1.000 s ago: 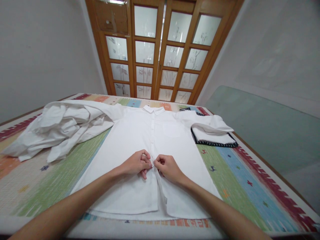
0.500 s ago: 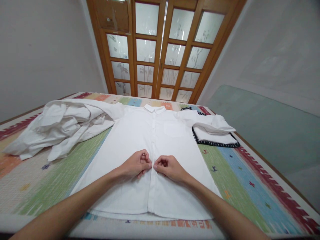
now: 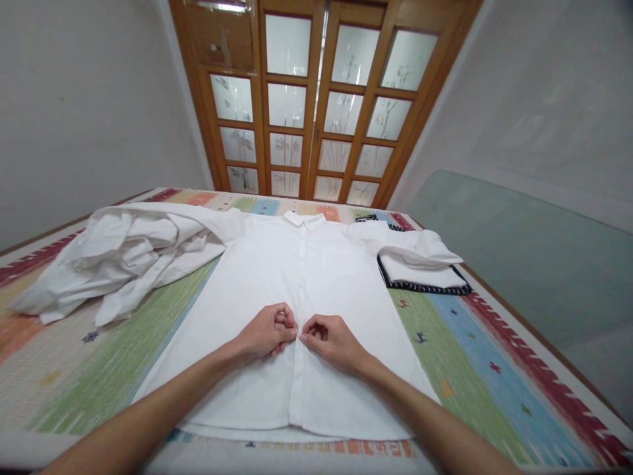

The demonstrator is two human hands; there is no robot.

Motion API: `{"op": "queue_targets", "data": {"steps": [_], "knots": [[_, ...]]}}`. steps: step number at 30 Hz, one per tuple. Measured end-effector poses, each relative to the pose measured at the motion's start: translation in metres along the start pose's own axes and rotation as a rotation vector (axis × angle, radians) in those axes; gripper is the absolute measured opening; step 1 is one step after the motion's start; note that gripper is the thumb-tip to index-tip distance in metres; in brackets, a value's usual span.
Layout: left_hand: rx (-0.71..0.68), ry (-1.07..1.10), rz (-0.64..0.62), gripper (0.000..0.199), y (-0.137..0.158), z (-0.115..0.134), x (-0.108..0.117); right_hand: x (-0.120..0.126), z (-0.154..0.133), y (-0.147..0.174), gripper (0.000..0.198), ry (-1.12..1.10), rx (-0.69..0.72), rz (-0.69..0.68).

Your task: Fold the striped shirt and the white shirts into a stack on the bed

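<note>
A white collared shirt [image 3: 237,376] lies spread face up, its collar at the far end and its hem towards me. Both hands meet at its front button placket, below the middle. My left hand [image 3: 275,328] is closed in a pinch on the placket from the left. From the right, my right hand [image 3: 332,339] pinches the same strip, thumb and forefinger together. The fingertips nearly touch. Whether a button sits between them is hidden. Above the hands, the placket runs closed up to the collar [image 3: 304,220].
A heap of crumpled white cloth [image 3: 133,254] lies at the left. At the right, a folded white garment with black patterned cloth [image 3: 425,276] sits by a sleeve. A colourful striped cloth [image 3: 475,349] covers the table. Behind stand wood-framed glass doors [image 3: 316,105].
Both hands stay pinched at the placket with only slight finger movement. The whole view has shifted a little, so everything appears slightly lower.
</note>
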State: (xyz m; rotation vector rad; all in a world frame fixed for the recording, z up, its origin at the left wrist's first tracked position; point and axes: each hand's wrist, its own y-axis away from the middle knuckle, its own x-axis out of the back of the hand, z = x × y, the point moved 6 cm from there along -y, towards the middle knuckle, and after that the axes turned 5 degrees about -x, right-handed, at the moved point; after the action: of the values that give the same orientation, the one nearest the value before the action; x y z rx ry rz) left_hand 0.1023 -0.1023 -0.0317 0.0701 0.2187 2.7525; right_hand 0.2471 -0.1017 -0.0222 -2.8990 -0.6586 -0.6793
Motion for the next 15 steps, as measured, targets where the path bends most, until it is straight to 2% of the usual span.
{"op": "queue_targets", "data": {"steps": [6, 12, 15], "knots": [[0.138, -0.015, 0.092, 0.016, 0.0038, -0.0044, -0.0004, -0.0029, 0.0041, 0.0002, 0.009, -0.018, -0.028, 0.028], [0.141, -0.075, 0.141, 0.036, 0.0072, -0.0034, -0.0022, -0.0059, 0.0082, 0.0000, 0.011, -0.046, -0.058, 0.043], [0.138, -0.053, 0.179, 0.038, 0.0068, -0.0060, -0.0029, -0.0071, 0.0103, -0.0006, 0.013, -0.053, -0.083, 0.055]]}}
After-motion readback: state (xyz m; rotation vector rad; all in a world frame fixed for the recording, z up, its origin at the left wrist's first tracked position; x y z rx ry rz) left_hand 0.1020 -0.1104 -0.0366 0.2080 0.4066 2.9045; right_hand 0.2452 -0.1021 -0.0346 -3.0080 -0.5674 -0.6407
